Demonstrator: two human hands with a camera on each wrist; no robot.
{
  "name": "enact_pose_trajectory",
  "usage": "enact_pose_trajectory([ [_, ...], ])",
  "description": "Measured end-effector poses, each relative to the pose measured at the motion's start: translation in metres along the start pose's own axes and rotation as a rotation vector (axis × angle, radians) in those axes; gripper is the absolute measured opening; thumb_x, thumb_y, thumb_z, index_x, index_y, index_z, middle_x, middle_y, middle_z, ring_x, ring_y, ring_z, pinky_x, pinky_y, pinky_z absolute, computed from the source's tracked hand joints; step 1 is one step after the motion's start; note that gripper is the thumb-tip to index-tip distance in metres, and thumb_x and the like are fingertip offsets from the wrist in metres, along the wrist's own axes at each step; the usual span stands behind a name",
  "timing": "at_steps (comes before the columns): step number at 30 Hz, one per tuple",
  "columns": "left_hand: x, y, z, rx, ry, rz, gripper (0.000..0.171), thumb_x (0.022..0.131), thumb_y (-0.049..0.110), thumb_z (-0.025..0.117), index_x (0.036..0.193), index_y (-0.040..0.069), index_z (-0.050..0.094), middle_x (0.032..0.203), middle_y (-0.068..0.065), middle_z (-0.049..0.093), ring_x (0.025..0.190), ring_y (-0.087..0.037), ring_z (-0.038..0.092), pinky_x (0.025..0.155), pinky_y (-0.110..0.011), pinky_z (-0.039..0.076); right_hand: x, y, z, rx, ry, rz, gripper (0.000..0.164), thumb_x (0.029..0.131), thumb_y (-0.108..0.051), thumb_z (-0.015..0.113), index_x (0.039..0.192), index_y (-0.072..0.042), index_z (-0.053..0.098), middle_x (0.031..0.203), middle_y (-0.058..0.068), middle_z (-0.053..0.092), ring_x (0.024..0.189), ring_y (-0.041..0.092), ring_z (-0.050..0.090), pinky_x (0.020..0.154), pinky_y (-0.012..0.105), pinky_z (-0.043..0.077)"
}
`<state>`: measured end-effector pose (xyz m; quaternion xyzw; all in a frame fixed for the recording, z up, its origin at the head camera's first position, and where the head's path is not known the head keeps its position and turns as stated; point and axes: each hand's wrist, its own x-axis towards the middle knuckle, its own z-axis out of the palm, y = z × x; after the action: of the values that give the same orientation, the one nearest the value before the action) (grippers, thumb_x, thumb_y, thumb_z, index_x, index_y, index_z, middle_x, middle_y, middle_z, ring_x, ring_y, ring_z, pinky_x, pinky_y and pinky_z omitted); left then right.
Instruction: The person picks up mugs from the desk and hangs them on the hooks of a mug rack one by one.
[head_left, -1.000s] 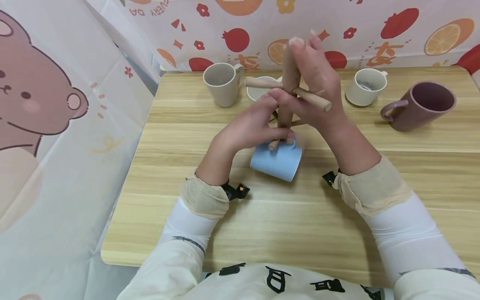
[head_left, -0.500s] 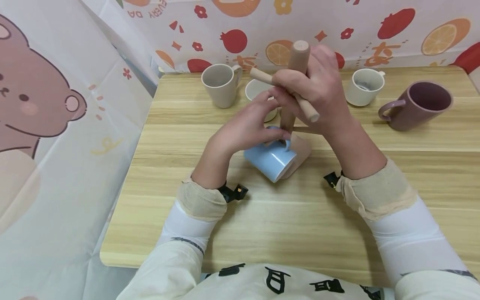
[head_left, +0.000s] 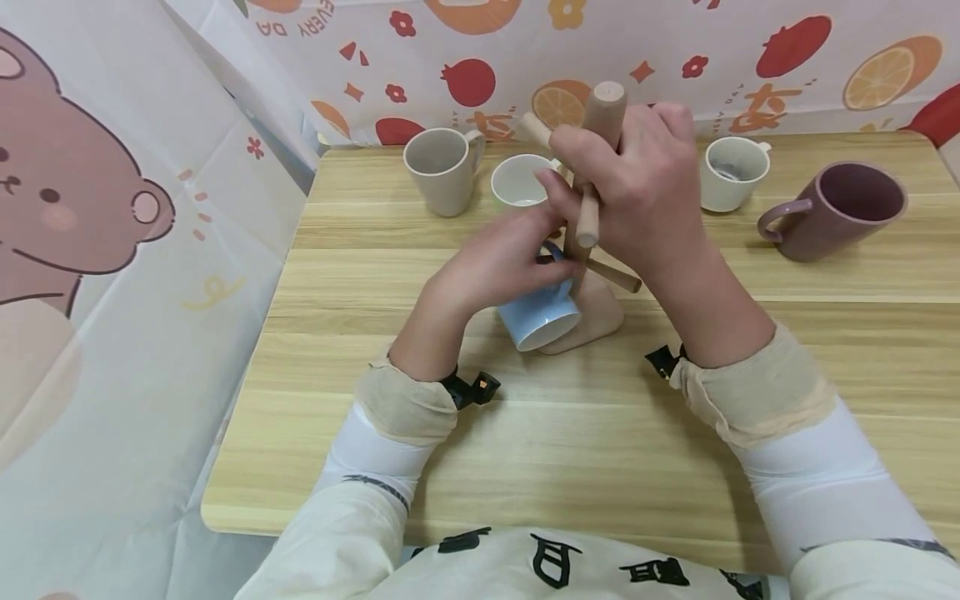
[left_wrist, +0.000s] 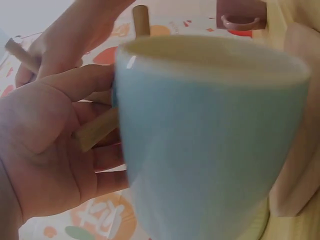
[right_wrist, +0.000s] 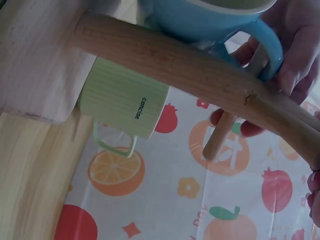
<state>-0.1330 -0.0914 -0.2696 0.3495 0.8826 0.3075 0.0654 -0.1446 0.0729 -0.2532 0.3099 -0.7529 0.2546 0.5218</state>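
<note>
A wooden mug tree [head_left: 606, 108] with pegs stands on a rounded base [head_left: 598, 319] near the middle of the table. My right hand [head_left: 651, 187] grips its post near the top, among the upper pegs. A light blue mug [head_left: 536, 318] hangs tilted on a lower peg, its mouth facing toward me. With thumb and fingers my left hand [head_left: 497, 260] pinches the mug's handle [right_wrist: 272, 45]. The end of a peg [left_wrist: 97, 131] passes in front of the left palm in the left wrist view. Part of the handle is hidden behind the fingers.
Behind the mug tree stands a pale green mug [right_wrist: 125, 97] with lettering. A beige mug [head_left: 442, 179] is at the back left. Back right are a small white cup [head_left: 726, 187] and a mauve mug [head_left: 836, 215]. A fruit-patterned cloth [head_left: 472, 42] hangs along the table's far edge.
The right hand has gone from lying straight along the post to gripping it. The mug tree has turned, its pegs pointing differently, and the blue mug's mouth has swung from rightward toward me.
</note>
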Motion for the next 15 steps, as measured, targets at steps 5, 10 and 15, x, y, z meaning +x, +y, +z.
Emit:
enact_pose_trajectory([
  [5,0.005,-0.001,0.012,-0.011,0.023,-0.031,0.029,0.091,0.031,0.071,0.110,0.012,0.063,0.088,0.004,0.065,0.081,-0.012,0.058,0.075,-0.027,0.047,-0.001,-0.006,-0.002,-0.071,-0.022,0.036,0.020,0.092,-0.036,0.065,0.101,-0.019,0.063,0.066,0.019,0.052,0.064,0.039,0.051,0.076,0.050,0.036],
  [10,0.006,-0.003,0.018,-0.035,0.042,-0.063,0.033,0.091,0.036,0.070,0.114,0.015,0.063,0.089,0.005,0.066,0.083,-0.011,0.059,0.076,-0.028,0.047,-0.003,-0.008,-0.002,-0.089,-0.028,0.049,0.022,0.094,-0.039,0.062,0.107,-0.021,0.066,0.069,0.020,0.054,0.067,0.040,0.051,0.079,0.051,0.036],
  [15,0.007,-0.004,0.017,-0.017,0.030,-0.064,0.036,0.092,0.037,0.069,0.119,0.016,0.061,0.098,0.006,0.067,0.089,-0.009,0.060,0.081,-0.028,0.047,-0.005,-0.008,-0.002,-0.084,-0.020,0.040,0.017,0.095,-0.035,0.062,0.100,-0.020,0.069,0.076,0.022,0.058,0.072,0.040,0.051,0.082,0.051,0.037],
])
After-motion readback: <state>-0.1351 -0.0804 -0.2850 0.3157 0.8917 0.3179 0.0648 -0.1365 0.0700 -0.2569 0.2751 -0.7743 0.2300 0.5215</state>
